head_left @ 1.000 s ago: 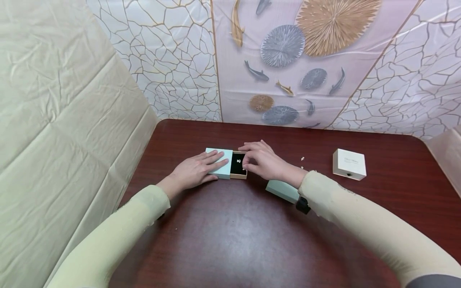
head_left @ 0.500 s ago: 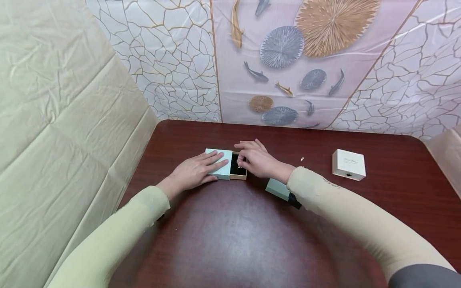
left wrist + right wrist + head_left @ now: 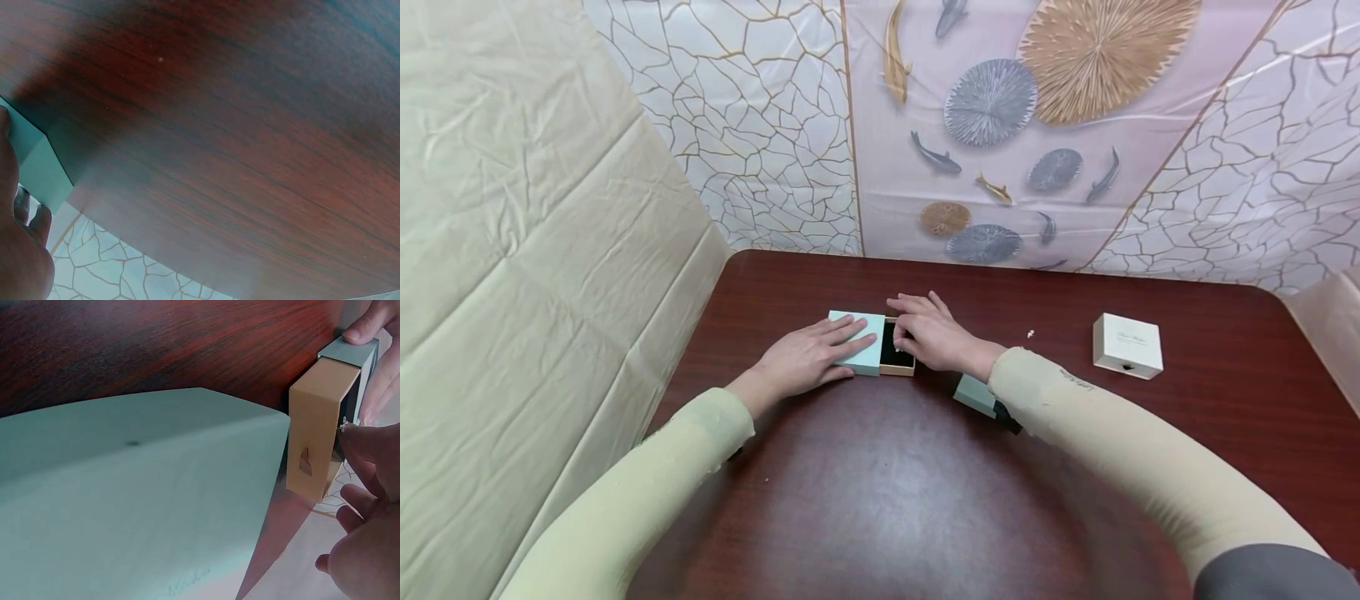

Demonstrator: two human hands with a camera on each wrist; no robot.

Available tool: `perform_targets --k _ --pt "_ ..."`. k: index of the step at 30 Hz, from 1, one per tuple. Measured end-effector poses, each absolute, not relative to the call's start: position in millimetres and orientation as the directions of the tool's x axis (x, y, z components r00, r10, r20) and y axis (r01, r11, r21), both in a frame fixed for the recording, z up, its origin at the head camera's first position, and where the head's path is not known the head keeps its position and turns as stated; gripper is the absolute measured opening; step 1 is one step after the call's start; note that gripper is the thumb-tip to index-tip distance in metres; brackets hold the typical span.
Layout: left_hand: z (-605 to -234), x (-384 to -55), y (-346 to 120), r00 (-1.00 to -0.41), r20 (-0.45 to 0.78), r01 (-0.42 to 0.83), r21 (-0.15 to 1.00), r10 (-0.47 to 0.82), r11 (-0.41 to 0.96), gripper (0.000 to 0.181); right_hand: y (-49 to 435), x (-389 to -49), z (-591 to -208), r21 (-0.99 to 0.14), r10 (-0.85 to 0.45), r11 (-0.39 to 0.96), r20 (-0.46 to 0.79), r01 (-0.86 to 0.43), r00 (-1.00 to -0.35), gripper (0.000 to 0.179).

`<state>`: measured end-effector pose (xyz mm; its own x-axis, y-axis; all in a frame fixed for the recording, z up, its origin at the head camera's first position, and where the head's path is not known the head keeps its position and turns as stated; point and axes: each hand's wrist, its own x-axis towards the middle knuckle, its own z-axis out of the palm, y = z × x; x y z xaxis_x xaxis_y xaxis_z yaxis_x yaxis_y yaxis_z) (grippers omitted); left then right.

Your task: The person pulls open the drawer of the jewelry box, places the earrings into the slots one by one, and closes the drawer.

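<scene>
My left hand (image 3: 801, 357) lies with straight, spread fingers on the pale blue sleeve (image 3: 868, 360) of a small jewelry box. Out of the sleeve's right end sticks a tan drawer (image 3: 898, 370) with a black lining. My right hand (image 3: 934, 337) is over this drawer, thumb and index finger pinching a tiny sparkly earring (image 3: 344, 425) at the black lining. Those fingers hide part of the lining in the head view. In the left wrist view, fingers (image 3: 40, 225) of the left hand show beside the sleeve (image 3: 44, 175).
A green box (image 3: 976, 396) lies below the right forearm, partly covered by it. Farther right stands a cream box (image 3: 1127, 344) with printed lettering. A tiny shiny piece (image 3: 1030, 333) rests on the dark wooden table (image 3: 880, 500) between the right hand and the cream box.
My right hand has shifted slightly left, farther over the drawer, with thumb and index finger at the black lining. The left hand and the box have stayed in place.
</scene>
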<state>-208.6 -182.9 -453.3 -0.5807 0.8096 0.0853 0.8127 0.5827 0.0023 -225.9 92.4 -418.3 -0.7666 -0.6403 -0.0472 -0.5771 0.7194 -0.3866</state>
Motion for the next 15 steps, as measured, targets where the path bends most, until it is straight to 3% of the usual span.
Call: perform_targets --k 15 --pt "-458.8 -208.2 -183.1 -0.585 0.095 0.808 -0.019 0.806 0.589 0.065 90.9 -228.5 -426.3 -0.362 -0.640 0.728 -0.053 -0.582 -0.767 0.015"
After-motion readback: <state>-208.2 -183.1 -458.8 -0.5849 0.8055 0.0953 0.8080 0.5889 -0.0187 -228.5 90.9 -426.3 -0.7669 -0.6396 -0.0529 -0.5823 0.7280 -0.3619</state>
